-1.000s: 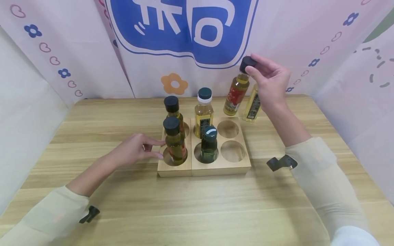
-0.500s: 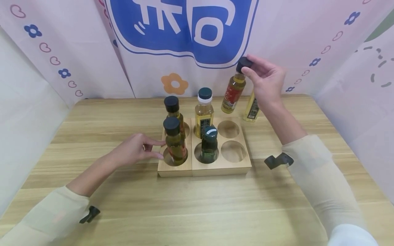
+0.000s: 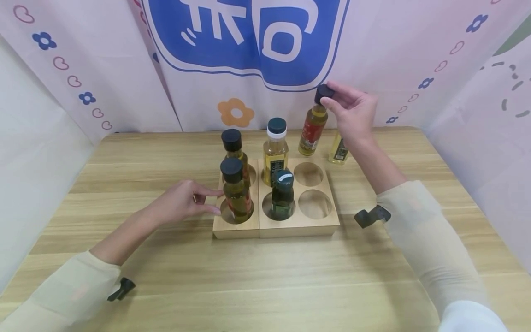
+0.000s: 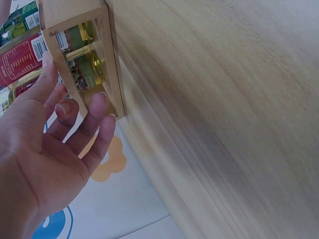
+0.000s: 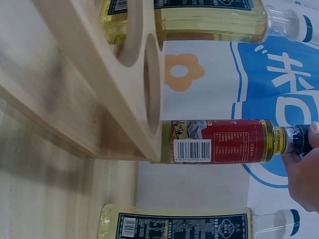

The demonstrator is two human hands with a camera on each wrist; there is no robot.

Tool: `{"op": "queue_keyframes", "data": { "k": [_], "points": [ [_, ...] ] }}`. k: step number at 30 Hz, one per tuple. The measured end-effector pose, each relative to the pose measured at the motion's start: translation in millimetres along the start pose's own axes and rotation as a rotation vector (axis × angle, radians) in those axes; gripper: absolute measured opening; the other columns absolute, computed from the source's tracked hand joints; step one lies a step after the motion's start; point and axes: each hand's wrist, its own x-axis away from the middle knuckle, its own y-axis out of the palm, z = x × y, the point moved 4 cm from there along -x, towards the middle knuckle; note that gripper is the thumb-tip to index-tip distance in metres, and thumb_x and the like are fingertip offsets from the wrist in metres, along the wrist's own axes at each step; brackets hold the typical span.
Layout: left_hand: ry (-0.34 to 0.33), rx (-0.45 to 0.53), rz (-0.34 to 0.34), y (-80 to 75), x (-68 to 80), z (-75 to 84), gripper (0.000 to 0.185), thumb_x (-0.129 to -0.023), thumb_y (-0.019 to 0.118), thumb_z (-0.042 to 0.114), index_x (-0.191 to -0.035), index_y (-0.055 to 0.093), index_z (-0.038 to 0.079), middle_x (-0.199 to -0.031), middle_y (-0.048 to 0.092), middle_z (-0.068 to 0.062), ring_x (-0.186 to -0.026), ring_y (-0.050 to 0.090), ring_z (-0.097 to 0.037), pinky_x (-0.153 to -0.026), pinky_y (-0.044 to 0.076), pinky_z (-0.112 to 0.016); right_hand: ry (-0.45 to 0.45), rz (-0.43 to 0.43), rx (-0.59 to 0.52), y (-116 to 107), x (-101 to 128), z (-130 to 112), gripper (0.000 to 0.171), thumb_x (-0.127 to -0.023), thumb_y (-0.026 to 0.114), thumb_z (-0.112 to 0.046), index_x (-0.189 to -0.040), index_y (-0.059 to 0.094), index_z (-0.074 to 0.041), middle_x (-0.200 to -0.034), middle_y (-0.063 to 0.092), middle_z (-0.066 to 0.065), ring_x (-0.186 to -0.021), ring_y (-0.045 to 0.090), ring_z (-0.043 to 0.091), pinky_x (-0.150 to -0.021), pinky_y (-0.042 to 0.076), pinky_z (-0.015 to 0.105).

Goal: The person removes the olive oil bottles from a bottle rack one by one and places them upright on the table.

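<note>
since the earlier frames, the right hand (image 3: 352, 110) had carried the red-label bottle (image 3: 313, 130) lower and leftward, toward the rack's rear right hole. the wooden table (image 3: 166, 286) supported the wooden rack (image 3: 290, 226), which held four bottles: two amber ones on its left side, a tall yellow bottle (image 3: 274, 150) at rear centre and a dark green bottle (image 3: 283, 193) at front centre. the red-label bottle hung clear of the table, just behind the rack, pinched by its black cap (image 3: 324, 94) between the right fingertips. the left hand (image 3: 182, 203) rested with relaxed, nearly straight fingers touching the rack's left edge. another yellow bottle (image 3: 338, 150) stood on the table behind the right wrist.
</note>
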Motion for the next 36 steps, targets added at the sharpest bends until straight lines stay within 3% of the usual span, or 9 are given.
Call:
{"op": "queue_keyframes", "data": {
  "k": [6, 12, 21, 36],
  "points": [
    [0.006, 0.0, -0.001, -0.3, -0.8, 0.0, 0.047, -0.085, 0.087, 0.026, -0.123, 0.075, 0.001, -0.068, 0.066, 0.005, -0.053, 0.039, -0.007, -0.048, 0.033, -0.023, 0.009, -0.009, 0.07, -3, -3, 9, 0.033, -0.083, 0.077, 0.018, -0.115, 0.072, 0.011, -0.119, 0.073, 0.02, -0.104, 0.075, 0.019, -0.094, 0.056, 0.028],
    [0.003, -0.001, -0.001, 1.2, -1.5, -0.5, 0.047, -0.085, 0.088, 0.025, -0.123, 0.075, 0.002, -0.061, 0.058, 0.006, -0.053, 0.039, -0.006, -0.048, 0.033, -0.023, 0.032, -0.025, 0.125, -4, -2, 17, 0.035, -0.084, 0.077, 0.017, -0.117, 0.072, 0.01, -0.12, 0.073, 0.018, -0.102, 0.075, 0.017, -0.094, 0.056, 0.028],
    [-0.003, 0.016, 0.0, 1.8, -1.3, -1.1, 0.046, -0.084, 0.088, 0.023, -0.122, 0.075, 0.0, -0.06, 0.058, 0.005, -0.054, 0.041, -0.007, -0.048, 0.035, -0.023, 0.106, -0.041, 0.29, -4, -3, 25, 0.038, -0.089, 0.078, 0.008, -0.126, 0.07, 0.005, -0.128, 0.069, 0.021, -0.109, 0.073, 0.019, -0.097, 0.054, 0.027],
    [-0.005, 0.027, 0.004, 2.3, -1.0, -2.7, 0.046, -0.084, 0.088, 0.022, -0.123, 0.075, 0.0, -0.065, 0.066, 0.0, -0.055, 0.042, -0.008, -0.048, 0.036, -0.023, 0.183, -0.023, 0.324, -4, -6, 33, 0.039, -0.088, 0.079, 0.005, -0.126, 0.072, 0.0, -0.13, 0.068, 0.019, -0.117, 0.07, 0.022, -0.097, 0.053, 0.024]
  ]
}}
